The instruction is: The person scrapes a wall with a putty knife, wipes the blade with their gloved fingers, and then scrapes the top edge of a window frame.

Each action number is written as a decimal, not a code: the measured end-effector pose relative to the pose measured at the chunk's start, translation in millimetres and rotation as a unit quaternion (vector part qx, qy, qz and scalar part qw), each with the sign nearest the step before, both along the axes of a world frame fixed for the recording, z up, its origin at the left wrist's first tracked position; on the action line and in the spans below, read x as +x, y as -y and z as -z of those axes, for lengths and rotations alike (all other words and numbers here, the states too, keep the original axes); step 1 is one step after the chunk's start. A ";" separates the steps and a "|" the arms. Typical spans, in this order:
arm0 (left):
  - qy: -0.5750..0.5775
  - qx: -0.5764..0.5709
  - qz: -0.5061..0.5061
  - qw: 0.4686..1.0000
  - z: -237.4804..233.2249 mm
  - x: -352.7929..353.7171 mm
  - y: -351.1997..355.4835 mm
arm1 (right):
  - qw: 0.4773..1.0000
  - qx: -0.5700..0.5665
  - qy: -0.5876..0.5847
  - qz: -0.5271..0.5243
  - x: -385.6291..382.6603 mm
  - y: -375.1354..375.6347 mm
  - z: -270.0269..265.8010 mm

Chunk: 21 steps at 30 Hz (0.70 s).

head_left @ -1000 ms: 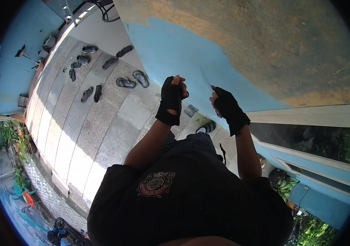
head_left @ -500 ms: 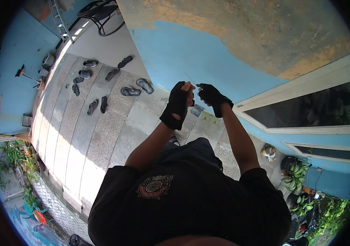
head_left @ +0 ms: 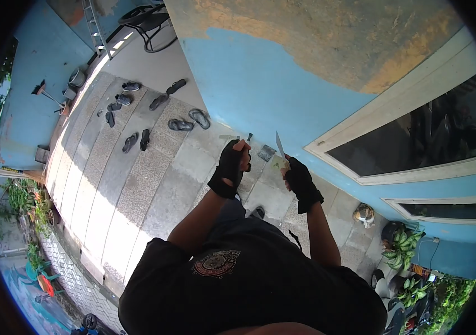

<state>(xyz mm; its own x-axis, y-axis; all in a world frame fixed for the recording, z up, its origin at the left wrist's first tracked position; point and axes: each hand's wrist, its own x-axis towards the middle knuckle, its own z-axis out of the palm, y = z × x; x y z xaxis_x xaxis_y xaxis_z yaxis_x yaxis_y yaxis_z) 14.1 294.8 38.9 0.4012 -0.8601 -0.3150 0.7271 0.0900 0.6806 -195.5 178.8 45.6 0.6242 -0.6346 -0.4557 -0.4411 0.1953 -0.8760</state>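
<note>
My left hand [head_left: 231, 168], in a black fingerless glove, is closed with its fingers curled and thumb up; what it holds, if anything, is hidden. To its right, my right hand [head_left: 300, 183], gloved alike, grips a thin, pointed flat blade [head_left: 279, 145] that points up toward the blue wall [head_left: 260, 84]. The two hands are apart. Beyond them on the paving, close to the wall's base, lie a small dark object [head_left: 249, 136] and a dark grey square piece [head_left: 266, 152].
Several sandals [head_left: 180, 125] lie on the paving at the left. A black chair [head_left: 147, 23] and a ladder [head_left: 96, 28] stand at the top. Windows [head_left: 411, 131] line the wall at right. A cat [head_left: 364, 214] sits near potted plants [head_left: 402, 245].
Both hands have moved down and farther apart. The blade in my right hand, earlier a thin line between the hands, now shows its flat side. The camera view has shifted slightly.
</note>
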 end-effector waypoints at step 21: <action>0.066 -0.082 0.068 0.992 -44.7 15.0 52.5 | 0.992 0.001 0.098 0.081 0.5 25.1 -41.4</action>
